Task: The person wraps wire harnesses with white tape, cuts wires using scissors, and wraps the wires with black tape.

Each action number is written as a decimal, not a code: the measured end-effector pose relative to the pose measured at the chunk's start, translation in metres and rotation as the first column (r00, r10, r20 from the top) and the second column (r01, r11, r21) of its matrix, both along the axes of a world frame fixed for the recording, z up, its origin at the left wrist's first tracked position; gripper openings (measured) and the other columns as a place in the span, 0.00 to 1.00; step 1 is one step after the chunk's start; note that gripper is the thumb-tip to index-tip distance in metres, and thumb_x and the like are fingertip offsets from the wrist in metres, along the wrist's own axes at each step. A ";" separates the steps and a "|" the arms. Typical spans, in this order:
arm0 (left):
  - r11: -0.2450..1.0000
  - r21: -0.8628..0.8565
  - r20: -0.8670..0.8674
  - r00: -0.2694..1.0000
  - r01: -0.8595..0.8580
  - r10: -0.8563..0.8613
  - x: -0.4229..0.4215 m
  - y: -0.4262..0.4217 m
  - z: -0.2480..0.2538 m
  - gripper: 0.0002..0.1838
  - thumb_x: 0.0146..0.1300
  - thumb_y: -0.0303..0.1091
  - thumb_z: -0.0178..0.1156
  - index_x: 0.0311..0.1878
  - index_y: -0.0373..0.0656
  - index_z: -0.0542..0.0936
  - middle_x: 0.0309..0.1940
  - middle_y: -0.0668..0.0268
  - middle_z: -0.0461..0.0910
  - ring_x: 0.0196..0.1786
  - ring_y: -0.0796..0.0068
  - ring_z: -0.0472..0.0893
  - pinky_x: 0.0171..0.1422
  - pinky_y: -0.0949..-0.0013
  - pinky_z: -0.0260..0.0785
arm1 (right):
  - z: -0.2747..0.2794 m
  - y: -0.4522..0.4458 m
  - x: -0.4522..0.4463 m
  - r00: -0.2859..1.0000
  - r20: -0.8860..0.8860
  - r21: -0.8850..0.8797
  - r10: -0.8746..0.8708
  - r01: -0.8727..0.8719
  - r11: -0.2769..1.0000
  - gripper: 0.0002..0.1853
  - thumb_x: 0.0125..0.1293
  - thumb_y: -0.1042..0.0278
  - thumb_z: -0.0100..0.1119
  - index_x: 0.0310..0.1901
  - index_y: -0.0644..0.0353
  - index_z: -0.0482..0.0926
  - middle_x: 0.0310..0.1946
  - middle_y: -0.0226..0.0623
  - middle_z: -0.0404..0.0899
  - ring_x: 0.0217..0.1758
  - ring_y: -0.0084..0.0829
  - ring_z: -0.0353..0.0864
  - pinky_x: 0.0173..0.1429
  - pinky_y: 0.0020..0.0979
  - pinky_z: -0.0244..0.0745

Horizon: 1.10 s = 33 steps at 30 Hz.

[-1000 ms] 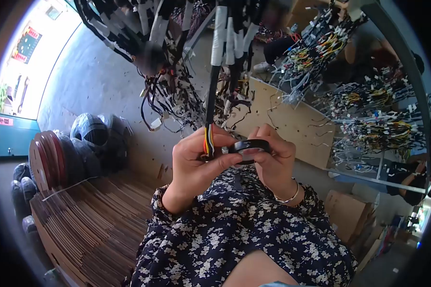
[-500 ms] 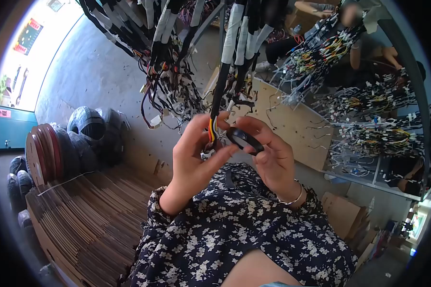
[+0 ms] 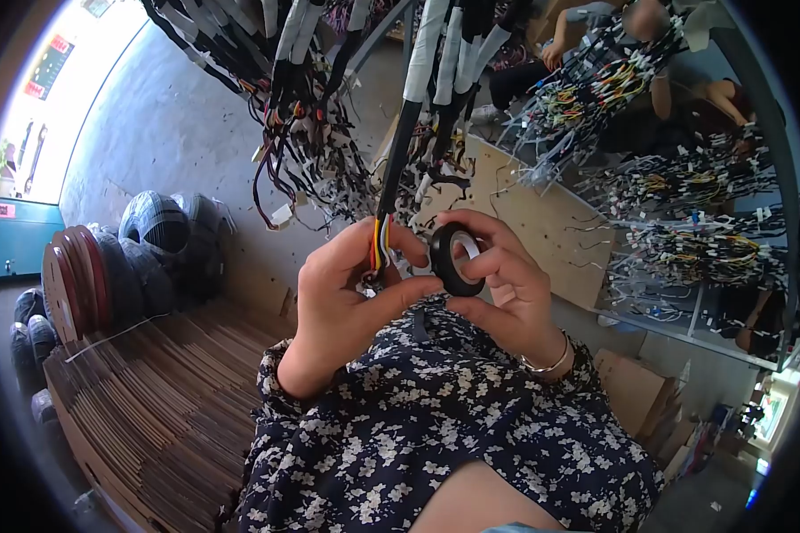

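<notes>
My right hand [image 3: 517,289] is closed on a roll of black tape [image 3: 442,259], with fingers reaching into its pale core. My left hand [image 3: 329,298] curls round a wire harness [image 3: 400,160], where red, yellow, white and black wires come out below its black wrapped part. The left thumb stretches across to the lower left edge of the tape roll. Behind the left fingers, the lower ends of the wires are partly hidden. Whether a strip of tape runs from the roll to the harness, I cannot tell.
More harnesses [image 3: 307,133] hang in front of me, some wrapped in white. A board [image 3: 542,235] lies behind my hands. To the right, harnesses [image 3: 693,253] cover a rack, near other people. Stacked cardboard [image 3: 169,400], reels [image 3: 76,280] and wrapped coils [image 3: 156,231] stand at left.
The tape roll has turned from nearly edge-on to show its open core, and my right fingers have shifted into it. My left hand and the held harness have moved slightly left.
</notes>
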<state>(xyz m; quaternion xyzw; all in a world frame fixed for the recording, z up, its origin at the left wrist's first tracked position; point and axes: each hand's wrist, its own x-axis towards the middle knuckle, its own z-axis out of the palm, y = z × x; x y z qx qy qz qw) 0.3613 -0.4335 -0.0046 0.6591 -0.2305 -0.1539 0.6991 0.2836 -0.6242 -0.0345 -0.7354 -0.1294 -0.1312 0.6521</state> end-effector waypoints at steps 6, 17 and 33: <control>0.994 0.086 0.132 0.989 -0.073 0.061 0.001 0.000 0.002 0.10 0.50 0.19 0.73 0.35 0.33 0.81 0.32 0.67 0.81 0.30 0.82 0.78 0.32 0.78 0.68 | -0.005 -0.001 -0.003 0.999 -0.028 0.082 0.037 -0.035 0.996 0.15 0.60 0.73 0.72 0.44 0.61 0.75 0.68 0.53 0.65 0.70 0.38 0.68 0.70 0.35 0.63; 0.990 0.112 0.219 0.974 -0.089 0.063 -0.002 -0.003 -0.006 0.07 0.51 0.19 0.68 0.34 0.35 0.80 0.28 0.66 0.79 0.28 0.79 0.77 0.32 0.75 0.68 | 0.007 -0.002 -0.008 0.952 -0.230 0.300 0.204 -0.130 0.945 0.36 0.55 0.76 0.73 0.65 0.67 0.68 0.61 0.38 0.66 0.66 0.28 0.68 0.70 0.30 0.62; 0.994 -0.043 -0.153 0.984 -0.096 0.089 -0.025 -0.016 -0.011 0.02 0.64 0.17 0.56 0.37 0.32 0.76 0.25 0.67 0.77 0.21 0.82 0.73 0.25 0.81 0.64 | 0.010 -0.017 -0.018 0.894 -0.297 0.255 0.335 -0.263 0.930 0.30 0.56 0.67 0.66 0.61 0.60 0.69 0.52 0.32 0.71 0.56 0.22 0.69 0.61 0.26 0.66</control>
